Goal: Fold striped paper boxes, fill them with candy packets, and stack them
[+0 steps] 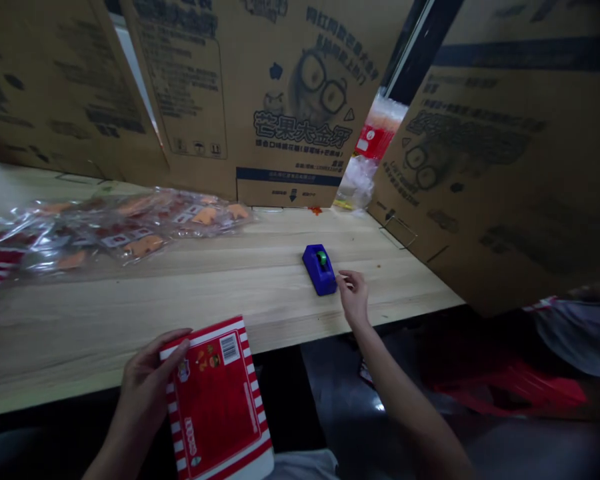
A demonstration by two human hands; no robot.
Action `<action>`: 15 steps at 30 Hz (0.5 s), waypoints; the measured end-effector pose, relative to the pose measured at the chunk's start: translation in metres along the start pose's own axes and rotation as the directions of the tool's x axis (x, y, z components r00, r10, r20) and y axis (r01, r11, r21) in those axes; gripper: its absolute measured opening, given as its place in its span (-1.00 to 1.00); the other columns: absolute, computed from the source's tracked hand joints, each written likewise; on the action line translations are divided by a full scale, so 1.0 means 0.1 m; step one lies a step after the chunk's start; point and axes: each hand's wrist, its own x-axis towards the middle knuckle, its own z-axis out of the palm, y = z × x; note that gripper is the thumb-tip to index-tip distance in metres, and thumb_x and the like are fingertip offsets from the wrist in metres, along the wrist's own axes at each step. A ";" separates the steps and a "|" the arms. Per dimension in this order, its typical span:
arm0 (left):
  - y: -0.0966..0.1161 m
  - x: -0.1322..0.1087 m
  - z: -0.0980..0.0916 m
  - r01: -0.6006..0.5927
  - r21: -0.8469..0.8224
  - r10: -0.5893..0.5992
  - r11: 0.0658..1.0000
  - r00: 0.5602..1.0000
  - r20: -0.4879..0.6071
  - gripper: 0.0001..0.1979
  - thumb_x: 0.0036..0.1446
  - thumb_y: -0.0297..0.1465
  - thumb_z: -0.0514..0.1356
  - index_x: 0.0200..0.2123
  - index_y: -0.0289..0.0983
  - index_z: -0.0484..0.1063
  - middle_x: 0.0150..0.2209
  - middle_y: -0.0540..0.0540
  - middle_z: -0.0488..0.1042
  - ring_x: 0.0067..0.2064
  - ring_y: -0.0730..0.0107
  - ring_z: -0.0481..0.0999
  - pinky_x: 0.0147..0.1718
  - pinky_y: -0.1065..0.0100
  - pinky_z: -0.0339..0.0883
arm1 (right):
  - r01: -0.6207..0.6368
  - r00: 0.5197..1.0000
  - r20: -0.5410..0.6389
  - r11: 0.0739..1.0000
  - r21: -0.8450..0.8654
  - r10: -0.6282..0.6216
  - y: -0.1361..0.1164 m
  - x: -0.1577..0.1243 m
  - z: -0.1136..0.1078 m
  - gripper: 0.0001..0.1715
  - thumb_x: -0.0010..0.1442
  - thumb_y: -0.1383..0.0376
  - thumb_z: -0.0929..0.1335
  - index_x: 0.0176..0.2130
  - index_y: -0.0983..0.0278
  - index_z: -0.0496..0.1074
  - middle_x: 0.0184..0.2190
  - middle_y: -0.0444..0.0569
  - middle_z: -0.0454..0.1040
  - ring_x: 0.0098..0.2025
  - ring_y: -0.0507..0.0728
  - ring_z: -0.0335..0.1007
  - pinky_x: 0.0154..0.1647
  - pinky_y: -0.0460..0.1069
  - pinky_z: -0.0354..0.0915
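Note:
My left hand point(153, 370) grips the left edge of a red-and-white striped packaging box point(215, 400), thumb on its face. A barcode and small food pictures show on that face, which is tilted toward me at the table's front edge. On the table stands a blue tape dispenser point(321, 277) with a small green roll point(322, 258) in it. My right hand point(354, 293) is beside the dispenser's near right end, fingers curled in a pinch. Whatever the fingertips hold, possibly a bit of tape, is too small to make out.
Clear plastic packets point(145, 230) with orange pieces lie at the left of the wooden table point(280, 320). Tall printed cardboard boxes point(260, 100) line the back and the right point(490, 167). Red and clear packaging point(373, 143) shows between them. A red stool point(520, 390) stands below right.

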 end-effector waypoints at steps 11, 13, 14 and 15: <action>0.41 0.18 0.05 -0.046 0.231 0.019 0.972 0.993 0.116 -0.45 -0.36 -0.14 0.48 -0.23 -0.22 0.52 -0.44 -0.05 0.61 -0.50 0.21 0.58 -0.55 0.35 0.49 | -0.174 0.984 -0.005 0.965 0.195 0.179 0.21 0.31 0.11 -0.71 -0.28 0.14 0.50 -0.59 0.30 0.47 -0.60 -0.07 0.46 -0.54 0.07 0.28 -0.56 -0.06 0.16; 0.49 0.22 0.05 -0.063 0.313 0.006 0.948 0.984 0.180 -0.49 -0.40 -0.13 0.48 -0.32 -0.25 0.55 -0.41 -0.09 0.61 -0.47 0.20 0.59 -0.53 0.36 0.49 | -0.173 0.982 -0.028 0.948 0.267 0.187 0.23 0.25 0.07 -0.70 -0.26 0.13 0.50 -0.56 0.30 0.47 -0.55 -0.05 0.48 -0.52 0.07 0.32 -0.54 -0.05 0.21; 0.51 0.25 0.05 -0.062 0.350 -0.017 0.935 0.976 0.219 -0.50 -0.41 -0.12 0.48 -0.36 -0.26 0.55 -0.41 -0.10 0.61 -0.47 0.19 0.58 -0.53 0.35 0.48 | -0.168 0.982 -0.031 0.939 0.299 0.186 0.25 0.20 0.04 -0.68 -0.24 0.11 0.50 -0.55 0.29 0.46 -0.51 -0.04 0.48 -0.50 0.08 0.35 -0.51 -0.04 0.25; 0.52 0.27 0.05 -0.056 0.385 -0.050 0.921 0.965 0.259 -0.51 -0.41 -0.11 0.48 -0.38 -0.26 0.55 -0.43 -0.10 0.61 -0.48 0.18 0.58 -0.53 0.34 0.48 | -0.161 0.983 -0.032 0.931 0.327 0.181 0.27 0.14 0.02 -0.67 -0.23 0.10 0.50 -0.56 0.29 0.45 -0.48 -0.03 0.49 -0.47 0.08 0.37 -0.47 -0.02 0.30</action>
